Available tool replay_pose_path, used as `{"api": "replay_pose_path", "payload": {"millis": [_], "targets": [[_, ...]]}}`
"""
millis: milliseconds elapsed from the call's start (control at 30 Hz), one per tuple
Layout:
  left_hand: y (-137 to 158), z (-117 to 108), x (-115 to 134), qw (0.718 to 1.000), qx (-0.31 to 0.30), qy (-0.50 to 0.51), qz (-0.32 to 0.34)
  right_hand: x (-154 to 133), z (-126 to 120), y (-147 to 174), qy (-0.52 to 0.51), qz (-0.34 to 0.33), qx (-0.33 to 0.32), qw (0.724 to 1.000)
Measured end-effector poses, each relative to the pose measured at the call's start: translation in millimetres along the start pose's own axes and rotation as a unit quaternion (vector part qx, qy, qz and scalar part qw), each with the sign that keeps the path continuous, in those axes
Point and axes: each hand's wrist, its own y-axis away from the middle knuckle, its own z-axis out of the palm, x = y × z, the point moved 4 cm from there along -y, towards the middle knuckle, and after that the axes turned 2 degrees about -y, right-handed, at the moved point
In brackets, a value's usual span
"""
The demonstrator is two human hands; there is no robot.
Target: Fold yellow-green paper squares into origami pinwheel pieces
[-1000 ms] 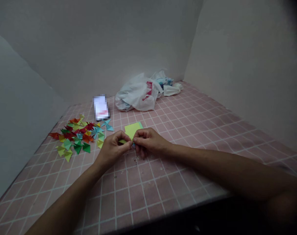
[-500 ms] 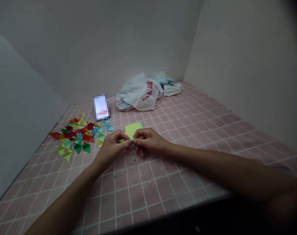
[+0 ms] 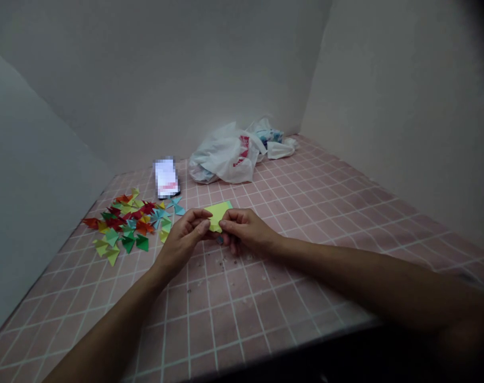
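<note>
A small folded piece of yellow paper (image 3: 215, 225) is between my two hands, a little above the table. My right hand (image 3: 242, 226) pinches its right side between thumb and forefinger. My left hand (image 3: 188, 229) is curled at its left edge, thumb and forefinger slightly parted around it; the other fingers are partly hidden behind. Just beyond the hands lies a stack of square paper sheets (image 3: 222, 207), yellow on top with a light green edge showing at the right. My fingers cover part of the stack.
Many folded paper pieces (image 3: 128, 243) in red, orange, yellow, green and blue lie at the left. A phone (image 3: 166, 178) with a lit, blurred screen stands behind them. White plastic bags (image 3: 226, 154) lie against the wall. A pink checked cloth (image 3: 306, 213) covers the table.
My left thumb and forefinger have parted slightly and drawn left from the right fingertips. More of the yellow paper shows between the hands. The view has shifted slightly.
</note>
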Motion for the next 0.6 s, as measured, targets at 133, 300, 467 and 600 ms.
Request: {"api": "replay_pose_path", "payload": {"millis": [133,300,467,600], "targets": [[-2.3,-4.3,-4.1,0.999,0.037,0.018,-0.010,-0.2,-1.2,-0.4,-0.005,-0.012,0.015,1.000],[-1.8,-2.3,-9.1,0.998,0.038,0.034,-0.043,3.3,-1.3,-1.3,-0.015,-0.038,0.005,0.999],[0.8,1.8,-10.2,0.996,0.033,0.039,-0.071,5.4,0.8,-0.7,-0.004,-0.049,0.001,0.999],[0.6,2.0,-10.4,0.995,0.037,0.054,-0.071,4.0,0.9,0.0,0.003,-0.053,0.004,0.999]]}}
